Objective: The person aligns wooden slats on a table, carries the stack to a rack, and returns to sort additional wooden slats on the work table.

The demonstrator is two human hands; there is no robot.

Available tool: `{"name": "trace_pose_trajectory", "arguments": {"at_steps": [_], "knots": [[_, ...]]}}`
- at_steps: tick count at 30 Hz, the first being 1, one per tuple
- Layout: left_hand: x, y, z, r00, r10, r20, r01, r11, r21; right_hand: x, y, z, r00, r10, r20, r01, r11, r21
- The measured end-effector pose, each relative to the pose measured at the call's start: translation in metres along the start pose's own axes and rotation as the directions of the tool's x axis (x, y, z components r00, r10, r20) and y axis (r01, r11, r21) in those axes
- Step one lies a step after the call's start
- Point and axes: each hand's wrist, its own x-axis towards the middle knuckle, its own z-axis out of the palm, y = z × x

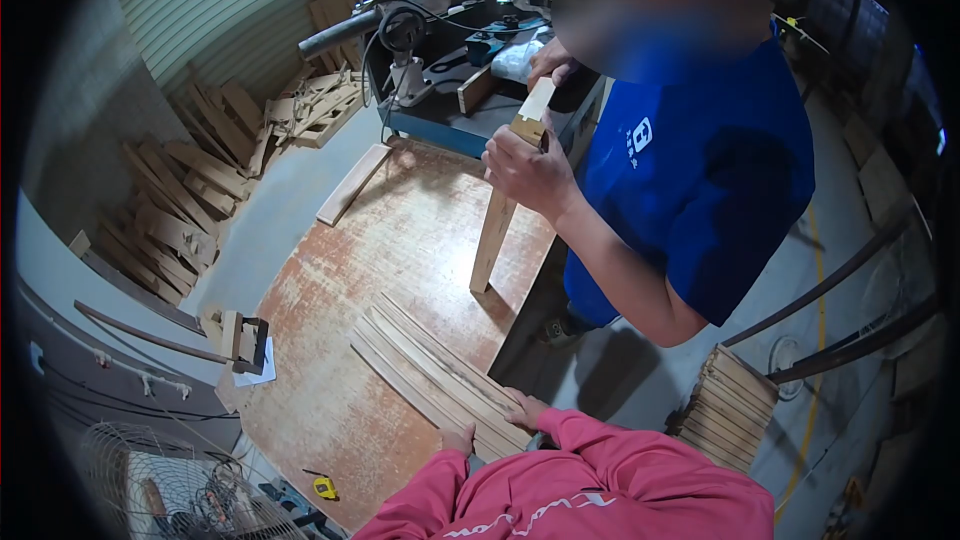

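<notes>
Several long, slightly curved wooden strips (425, 365) lie side by side on the worn table, their near ends close to my body. My left hand (458, 438) grips the left edge of the strips. At their right edge, my right hand (525, 408) holds on with its fingers bent over the wood. Pink sleeves cover both my arms, and the undersides of my hands are hidden.
Across the worn wooden table (330, 280), a person in a blue shirt (700, 170) holds a jointed wooden piece (495, 230). A board (355, 183), a yellow tape measure (324, 486) and a tool cart (450, 135) are around. Stacked slats (728, 405) stand right.
</notes>
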Motion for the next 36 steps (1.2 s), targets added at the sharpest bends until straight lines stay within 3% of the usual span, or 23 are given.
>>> {"name": "trace_pose_trajectory", "arguments": {"at_steps": [5, 10, 16, 21, 25, 30, 36], "knots": [[-0.025, 0.021, -0.029, 1.0, 0.018, 0.016, -0.018, 0.998, 0.055, -0.002, -0.003, -0.002, 1.0, 0.005, 0.015, -0.005, 1.0, 0.019], [-0.017, 0.013, -0.019, 1.0, 0.009, 0.013, -0.008, 0.999, -0.052, 0.0, 0.0, -0.001, 1.0, -0.005, 0.013, 0.004, 1.0, 0.023], [-0.017, 0.013, -0.02, 1.0, 0.014, 0.007, -0.014, 1.0, -0.004, 0.0, -0.002, -0.001, 0.999, 0.028, 0.023, -0.029, 0.999, 0.034], [-0.018, 0.012, -0.019, 1.0, 0.023, 0.004, -0.022, 0.999, -0.039, 0.006, 0.008, 0.004, 0.999, -0.005, 0.037, 0.004, 1.0, 0.025], [-0.016, 0.011, -0.017, 0.999, 0.027, -0.026, -0.026, 0.999, 0.041, 0.013, 0.021, 0.011, 0.989, -0.15, -0.003, 0.15, 0.982, 0.119], [-0.016, 0.014, -0.025, 0.997, -0.029, 0.076, 0.023, 0.998, 0.066, 0.007, 0.012, 0.005, 0.992, -0.123, 0.028, 0.119, 0.987, 0.109], [-0.011, 0.01, -0.014, 0.999, -0.034, 0.005, 0.034, 0.996, 0.08, 0.003, 0.008, 0.002, 0.996, -0.076, 0.037, 0.072, 0.993, 0.098]]}}
